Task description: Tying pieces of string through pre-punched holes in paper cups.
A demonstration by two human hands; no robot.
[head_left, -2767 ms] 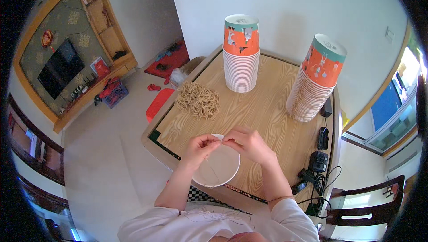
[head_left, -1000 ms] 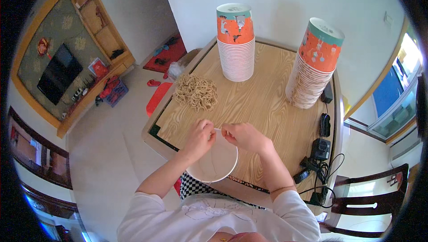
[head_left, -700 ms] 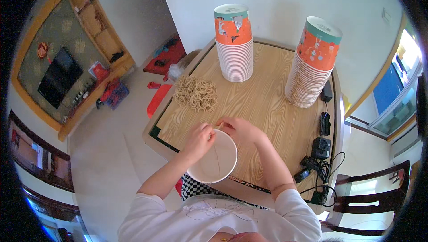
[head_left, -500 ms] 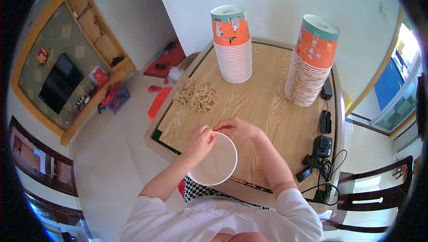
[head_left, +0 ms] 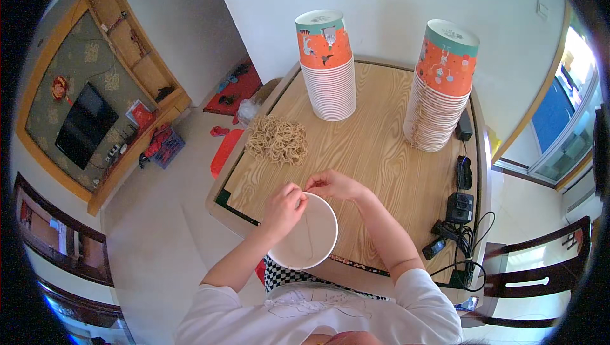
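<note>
A white paper bucket [head_left: 321, 243] is tilted near the table's front edge, its open mouth facing me. My left hand [head_left: 286, 208] is closed at the bucket's far rim, fingertips bent over the edge. Close beside it, my right hand [head_left: 335, 185] is pinched at the same rim; what its fingertips hold is too small to make out. A thin beige cord [head_left: 309, 234] runs down across the bucket's inside. Just beyond my hands lies a tangled pile of beige cord loops [head_left: 277, 140].
Two tall stacks of upside-down orange-and-green paper buckets stand farther back: a left stack [head_left: 327, 75] and a right stack [head_left: 441, 91] with beige cords along its rims. Black adapters and cables [head_left: 459, 218] line the table's right edge. A dark wooden chair [head_left: 537, 281] stands at right.
My right hand has shifted slightly leftward at the rim, its fingers drawn closer together. The bucket and my left hand have barely moved; the whole view has shifted a little.
</note>
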